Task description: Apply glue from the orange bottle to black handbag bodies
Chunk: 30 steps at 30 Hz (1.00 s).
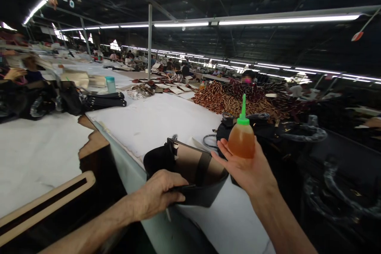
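My left hand pinches the near rim of a black bag piece, which has a beige inside and stands open at the corner of the white-covered table. To the right, my right hand is turned palm up with its fingers spread to the left. A round bottle of amber liquid rests upright on that palm, its green nozzle pointing up. Whether the thumb grips the bottle is hidden behind it.
Black bags with wrapped handles crowd the right side. Black strips and a teal-capped container are at the left. A brown stack lies beyond. A beige-edged panel juts in at lower left. People sit farther back.
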Available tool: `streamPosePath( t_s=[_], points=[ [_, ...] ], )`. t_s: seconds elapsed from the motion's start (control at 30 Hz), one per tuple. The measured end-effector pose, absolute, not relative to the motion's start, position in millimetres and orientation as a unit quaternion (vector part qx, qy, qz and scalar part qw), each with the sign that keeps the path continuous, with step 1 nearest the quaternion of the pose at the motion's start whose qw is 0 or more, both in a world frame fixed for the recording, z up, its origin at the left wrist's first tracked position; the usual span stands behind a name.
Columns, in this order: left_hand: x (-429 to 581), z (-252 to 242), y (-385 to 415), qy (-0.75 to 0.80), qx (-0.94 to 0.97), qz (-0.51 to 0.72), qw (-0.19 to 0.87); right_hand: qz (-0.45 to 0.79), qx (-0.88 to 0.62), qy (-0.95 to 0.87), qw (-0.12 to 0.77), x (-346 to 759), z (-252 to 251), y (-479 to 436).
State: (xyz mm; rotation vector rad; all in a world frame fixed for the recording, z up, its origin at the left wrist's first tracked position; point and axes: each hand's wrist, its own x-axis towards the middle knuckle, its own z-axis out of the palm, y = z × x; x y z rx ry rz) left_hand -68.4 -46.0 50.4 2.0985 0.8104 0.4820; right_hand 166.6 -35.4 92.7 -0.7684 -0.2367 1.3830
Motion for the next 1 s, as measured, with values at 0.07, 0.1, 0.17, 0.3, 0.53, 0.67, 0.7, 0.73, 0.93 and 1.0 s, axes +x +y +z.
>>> streamPosePath(
  t_s=[0.07,0.1,0.17,0.3,0.53,0.67,0.7,0.73,0.93,1.0],
  points=[
    [-83,62,-36,0.284,0.843,0.164,0.427,0.636,-0.354,-0.113,0.677,164,101,-48],
    [-90,65,-32,0.279,0.835,0.152,0.45,0.642,-0.361,-0.114,0.666,162,103,-53],
    [-100,62,-27,0.291,0.789,0.145,0.522,0.661,-0.374,-0.113,0.641,153,105,-59],
    [-109,38,-23,0.318,0.692,0.193,0.618,0.718,-0.369,-0.128,0.576,132,96,-54],
    [-101,12,-9,0.528,0.639,0.322,0.458,0.721,-0.361,-0.155,0.57,131,76,-35],
    [-91,10,-2,0.617,0.698,0.265,0.251,0.726,-0.355,-0.12,0.577,131,77,-39],
    [-89,9,-1,0.624,0.72,0.238,0.19,0.727,-0.354,-0.111,0.578,131,77,-41],
    [-87,9,1,0.626,0.737,0.212,0.141,0.726,-0.354,-0.104,0.58,130,77,-41],
    [-77,15,24,0.645,0.748,0.117,0.102,0.716,-0.356,-0.07,0.597,127,82,-46],
    [-73,21,30,0.648,0.746,0.073,0.134,0.714,-0.36,-0.051,0.598,127,84,-49]
  ],
)
